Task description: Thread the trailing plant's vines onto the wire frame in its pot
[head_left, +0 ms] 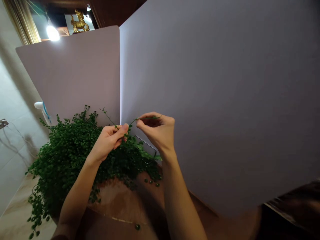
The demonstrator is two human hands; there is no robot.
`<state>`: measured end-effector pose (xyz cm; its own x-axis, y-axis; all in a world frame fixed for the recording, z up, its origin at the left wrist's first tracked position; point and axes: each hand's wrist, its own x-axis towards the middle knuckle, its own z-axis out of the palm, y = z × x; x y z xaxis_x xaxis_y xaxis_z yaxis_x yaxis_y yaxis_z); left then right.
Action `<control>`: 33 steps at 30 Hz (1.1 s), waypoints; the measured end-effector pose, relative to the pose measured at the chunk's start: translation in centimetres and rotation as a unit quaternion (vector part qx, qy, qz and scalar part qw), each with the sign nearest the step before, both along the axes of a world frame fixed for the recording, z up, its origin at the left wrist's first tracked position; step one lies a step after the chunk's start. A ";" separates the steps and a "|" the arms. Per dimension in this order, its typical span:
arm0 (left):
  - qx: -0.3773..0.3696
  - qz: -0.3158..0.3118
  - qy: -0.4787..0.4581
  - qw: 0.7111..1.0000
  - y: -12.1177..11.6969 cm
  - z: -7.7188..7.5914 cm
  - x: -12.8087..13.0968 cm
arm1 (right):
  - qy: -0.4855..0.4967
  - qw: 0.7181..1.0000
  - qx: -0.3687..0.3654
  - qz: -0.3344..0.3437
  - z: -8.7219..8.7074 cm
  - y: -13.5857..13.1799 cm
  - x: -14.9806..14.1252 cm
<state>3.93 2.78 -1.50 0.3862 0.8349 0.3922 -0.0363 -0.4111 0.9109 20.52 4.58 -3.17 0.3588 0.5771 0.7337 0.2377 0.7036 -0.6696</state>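
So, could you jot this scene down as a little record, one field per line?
Left hand: pinching a thin green stem
Right hand: also pinching a stem; whether it's the same one, I can't tell
Plant: bushy, small round leaves, spilling past the table
Backdrop: pale panels meeting at a corner
Lamp: lit, upper left
Figurine: gold, beyond the panels

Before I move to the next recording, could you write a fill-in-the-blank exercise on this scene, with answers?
The right hand pinches a thin stem whose colour is ____.
The bushy plant fills mostly the picture's ____ side, not its right.
The lamp is switched ____.
The horse-like figurine is coloured ____.

Missing words: green; left; on; gold.
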 end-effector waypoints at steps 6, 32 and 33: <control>0.049 0.058 0.073 0.994 0.7 -0.4 0.3 | -0.013 0.997 -0.077 -0.021 -0.7 1.6 -0.4; -0.132 -0.028 -0.207 0.969 1.0 2.3 -2.7 | -0.172 0.973 -0.149 0.039 -2.4 2.9 1.3; -0.133 -0.031 -0.202 0.970 0.9 2.3 -2.7 | -0.163 0.974 -0.130 0.094 -2.1 2.5 0.9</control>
<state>1.24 3.66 0.77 0.2986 0.9071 0.2966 -0.4290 -0.1500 0.8908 21.45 7.08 -5.23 0.0018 0.7917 0.6110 0.3502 0.5718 -0.7419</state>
